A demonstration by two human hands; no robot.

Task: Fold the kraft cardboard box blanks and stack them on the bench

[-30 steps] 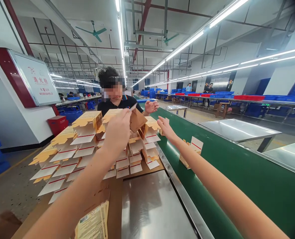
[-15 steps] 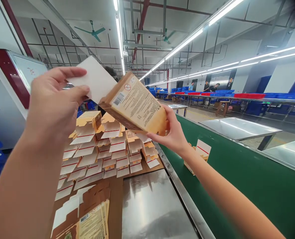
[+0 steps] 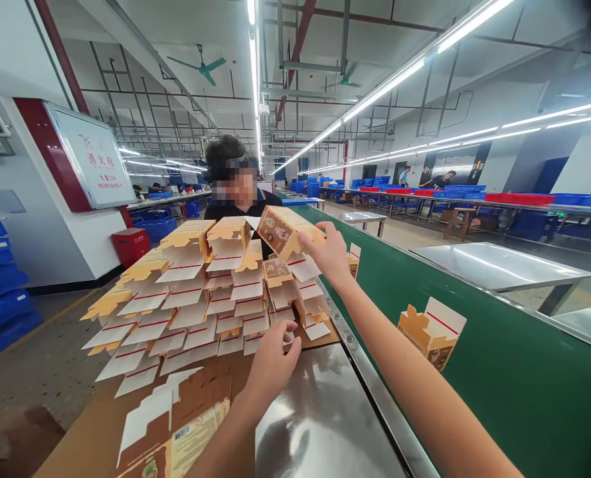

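My right hand (image 3: 328,253) is stretched out over the pile and grips a folded brown carton (image 3: 283,232), holding it at the top of the stack of folded cartons (image 3: 200,292). My left hand (image 3: 274,355) hovers low over the steel table (image 3: 320,418), fingers curled and apart, with nothing in it, just before the front row of cartons. A heap of flat carton blanks (image 3: 176,431) lies at the near left of the table.
A green conveyor belt (image 3: 499,372) runs along the right and carries one erected carton (image 3: 431,330), with another carton (image 3: 354,259) farther up. A person in a dark shirt (image 3: 238,199) sits behind the stack. Blue crates (image 3: 1,285) stand at the left.
The carton was held up close in both hands half a second ago. Now my right hand alone has carried it out to the stack's top, and my left hand has dropped to the table.
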